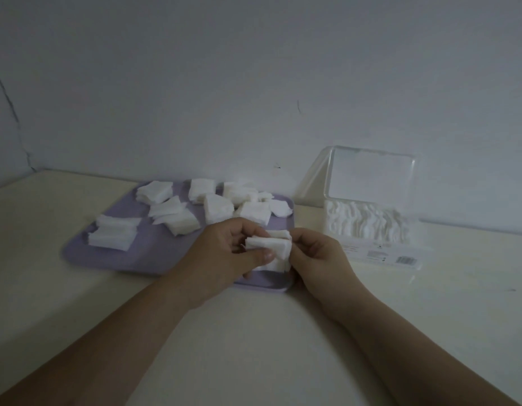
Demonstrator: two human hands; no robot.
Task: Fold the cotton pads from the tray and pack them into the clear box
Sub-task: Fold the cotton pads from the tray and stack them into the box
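**Cotton bundle held between both hands, clear box off to the right**

Cream tabletop (78, 288) fills the lower view, running back to a plain grey wall. On it sits a lilac tray (154, 256), its long side running left to right, with loose stacks of white cotton pads (113, 234) scattered over its far and left parts. Well to the right of the tray stands the clear box (371, 230), lid (371, 177) tipped up and back against the wall, its body already packed nearly full with white pads set on edge.

Over the tray's near right corner, the left hand (224, 253) and right hand (321, 256) meet on a small bundle of pads (271, 247). Left thumb and fingers are pinched shut on the bundle's left edge; the right hand's fingers close on its right edge — both clamped on the same bundle. It looks soft, white, layered, its edges splayed unevenly, apparently mid-fold.

The box lies to the right of the grip and a little farther back, so the right hand is nearer to it — I judge it the natural one to carry the bundle over. Box and rows of pads run left to right, so the bundle would likely need to go in on edge
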